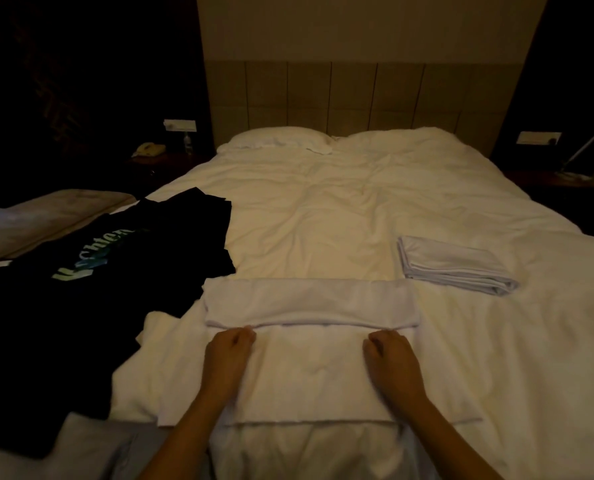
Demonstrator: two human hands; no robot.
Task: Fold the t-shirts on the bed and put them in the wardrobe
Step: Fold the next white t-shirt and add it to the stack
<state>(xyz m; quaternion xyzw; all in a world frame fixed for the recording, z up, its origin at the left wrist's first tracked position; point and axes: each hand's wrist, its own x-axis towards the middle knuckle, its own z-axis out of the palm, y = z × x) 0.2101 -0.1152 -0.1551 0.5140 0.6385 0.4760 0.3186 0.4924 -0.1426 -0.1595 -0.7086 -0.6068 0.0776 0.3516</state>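
left hand (229, 355), right hand (391, 356): both pinch soft white t-shirt (309, 341) | fold: flat band | bed (323, 209): rumpled

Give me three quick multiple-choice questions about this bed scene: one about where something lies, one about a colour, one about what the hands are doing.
1. Where does the folded pale shirt lie?
A. On the pillow
B. On the bed's right side, beyond the right hand
C. On top of the dark shirt

2. What colour is the shirt with lettering?
A. Black
B. Red
C. Yellow

3. What state are the hands in?
A. Both lifted off the bed
B. One holds a phone
C. Both closed on the white shirt's fold

Answers:
1. B: the neat folded pile sits on the duvet to the right, apart from the other clothes.
2. A: it is black, with light green-white letters, spread at the left.
3. C: the left hand and right hand each pinch the folded edge of the white shirt.
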